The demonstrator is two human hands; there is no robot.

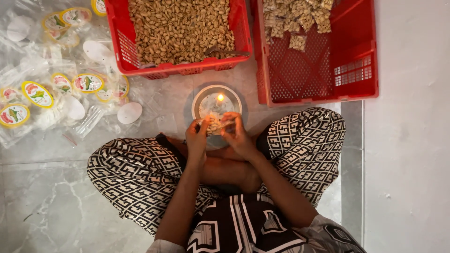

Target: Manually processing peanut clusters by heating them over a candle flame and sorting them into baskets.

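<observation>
Both hands are up front, just above the crossed legs, and they share one thing: a small clear packet of nuts (214, 125). The left hand (197, 136) pinches its left end, the right hand (236, 133) clamps its right end, fingers curled tight on the plastic. The packet lies crosswise between them, long axis running left to right, and neither hand is the nearer; they meet on it evenly. Directly beyond the packet, away from the body, a lit candle (220, 98) burns in a round metal dish (199, 96) on the marble floor (56, 197), very near the packet's far edge. Farther out sits a red crate of loose nuts (180, 30); to its right, a second red crate (328, 61) holds a few filled packets. Labelled empty bags (56, 89) are strewn at left.
</observation>
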